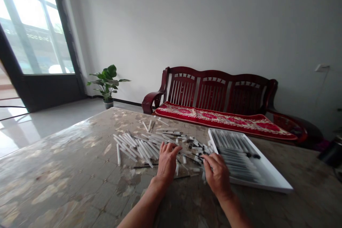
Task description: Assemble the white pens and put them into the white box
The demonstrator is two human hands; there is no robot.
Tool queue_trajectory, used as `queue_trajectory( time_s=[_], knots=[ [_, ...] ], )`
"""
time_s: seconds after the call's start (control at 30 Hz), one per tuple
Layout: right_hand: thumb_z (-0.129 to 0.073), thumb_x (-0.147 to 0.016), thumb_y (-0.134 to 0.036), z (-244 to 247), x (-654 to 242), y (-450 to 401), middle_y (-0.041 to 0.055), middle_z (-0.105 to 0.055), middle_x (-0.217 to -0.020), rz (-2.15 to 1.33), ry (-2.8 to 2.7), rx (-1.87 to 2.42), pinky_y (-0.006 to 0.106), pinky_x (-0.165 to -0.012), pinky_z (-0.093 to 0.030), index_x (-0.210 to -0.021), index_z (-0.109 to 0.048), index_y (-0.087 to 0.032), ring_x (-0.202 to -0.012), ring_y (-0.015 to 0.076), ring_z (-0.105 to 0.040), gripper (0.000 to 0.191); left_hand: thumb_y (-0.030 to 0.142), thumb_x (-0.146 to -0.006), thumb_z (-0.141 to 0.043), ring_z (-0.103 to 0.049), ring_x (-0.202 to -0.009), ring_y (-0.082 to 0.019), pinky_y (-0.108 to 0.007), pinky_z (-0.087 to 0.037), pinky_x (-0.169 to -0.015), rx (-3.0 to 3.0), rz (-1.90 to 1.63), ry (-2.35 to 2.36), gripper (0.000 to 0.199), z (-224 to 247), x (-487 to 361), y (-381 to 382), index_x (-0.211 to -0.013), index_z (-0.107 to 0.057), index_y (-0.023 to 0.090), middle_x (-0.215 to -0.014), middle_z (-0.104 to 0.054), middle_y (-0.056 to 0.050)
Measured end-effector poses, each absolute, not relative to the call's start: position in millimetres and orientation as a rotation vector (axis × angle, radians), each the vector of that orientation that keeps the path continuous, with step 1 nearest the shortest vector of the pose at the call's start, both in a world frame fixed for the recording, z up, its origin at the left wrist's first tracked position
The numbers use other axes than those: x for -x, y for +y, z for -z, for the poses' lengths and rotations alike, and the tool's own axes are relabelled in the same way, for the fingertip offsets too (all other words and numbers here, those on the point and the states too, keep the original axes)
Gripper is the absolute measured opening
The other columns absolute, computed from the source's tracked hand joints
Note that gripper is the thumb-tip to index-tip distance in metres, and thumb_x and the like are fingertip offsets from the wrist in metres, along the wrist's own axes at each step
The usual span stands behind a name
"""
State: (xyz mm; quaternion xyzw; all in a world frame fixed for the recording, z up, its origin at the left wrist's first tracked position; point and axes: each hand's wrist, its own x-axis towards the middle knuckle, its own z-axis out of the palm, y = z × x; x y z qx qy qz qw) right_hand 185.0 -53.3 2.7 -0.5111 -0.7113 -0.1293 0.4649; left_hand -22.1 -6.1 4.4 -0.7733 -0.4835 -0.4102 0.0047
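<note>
White tubes [145,149] lie in a loose pile on the patterned table, left of and behind my left hand [168,158]. That hand is over the pile's right part, its fingers bent and close together; what they hold, if anything, is too small to tell. My right hand [216,172] pinches a thin dark rod [199,156] between thumb and forefinger. Small white and dark pieces [196,148] are scattered between and beyond the hands. Right of my right hand, a white tray [275,178] holds rows of clear, dark-tipped pens [237,162].
Behind the patterned table [66,171] stands a dark red wooden bench [211,91] with a red floral cover [227,117]. A potted plant [107,82] is on the floor at the back left. Dark objects [331,153] sit at the right edge.
</note>
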Motion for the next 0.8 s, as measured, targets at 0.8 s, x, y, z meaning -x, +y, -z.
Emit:
queue_trajectory(
  time_s=[0.8],
  knots=[
    [-0.056, -0.082, -0.035, 6.4, -161.8, -36.5, 0.0052, -0.064, -0.095, -0.325, -1.202, 1.211, 0.033, -0.079, -0.053, -0.110, -0.066, -0.022, -0.086, 0.0206, -0.061, 0.033, 0.030, -0.086, -0.057, -0.062, -0.071, -0.018, -0.029, -0.049, -0.067, 2.372, 2.129, -1.974, 0.015, -1.4, -2.9, -17.9, -0.083, -0.067, 0.020, -0.076, -0.067, -0.003]
  ],
)
